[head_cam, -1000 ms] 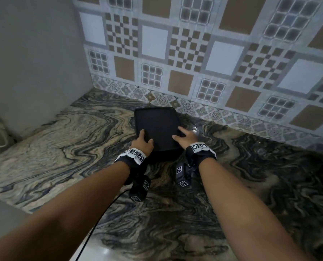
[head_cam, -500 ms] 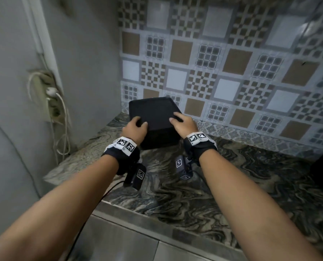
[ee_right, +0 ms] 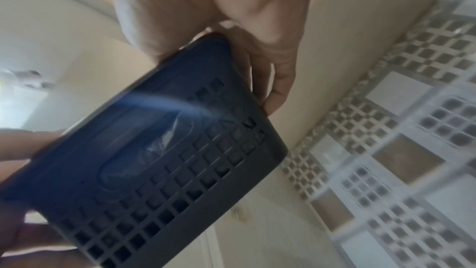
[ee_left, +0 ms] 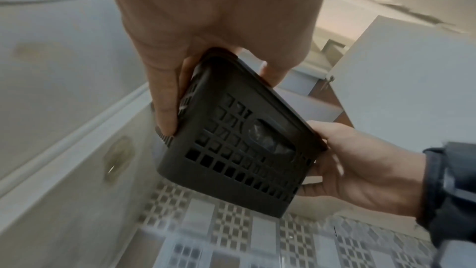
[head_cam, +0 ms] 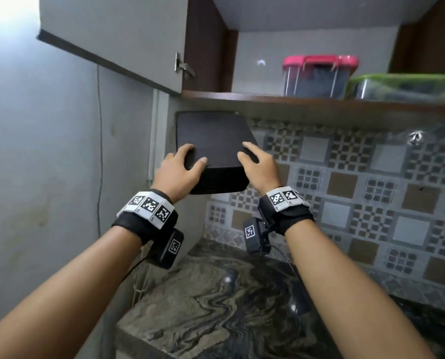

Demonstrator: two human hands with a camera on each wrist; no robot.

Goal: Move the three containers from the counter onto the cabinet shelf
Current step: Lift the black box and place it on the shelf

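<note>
Black container [head_cam: 211,149] now up in the air, just under the front edge of the cabinet shelf [head_cam: 307,101] – a sec ago it was still sitting on the counter [head_cam: 216,301] by the tiled back wall, hands only closing on its near corners. So lift is done; what's left, I'd judge, is to clear the shelf lip and slide it in at the left end.

L hand [head_cam: 176,172] wraps the near-left corner: thumb on the lid, fingers curled down the side. R hand [head_cam: 257,164] takes the near-right corner the same way, thumb on top, fingers under/along the wall. Both grips firm, nothing spread. Wrist views show lattice sides w/ a handle cutout; contents unclear, maybe plastic wrap.

Red-lidded tub [head_cam: 320,76] and green-lidded tub [head_cam: 403,86] already on the shelf, toward the right – looks like this is the 3rd and last one.

Surface: dark veined marble-look counter, corner spot. Room: patterned tile backsplash [head_cam: 358,182], plain grey wall at left, cabinet door [head_cam: 117,40] swung open.
</note>
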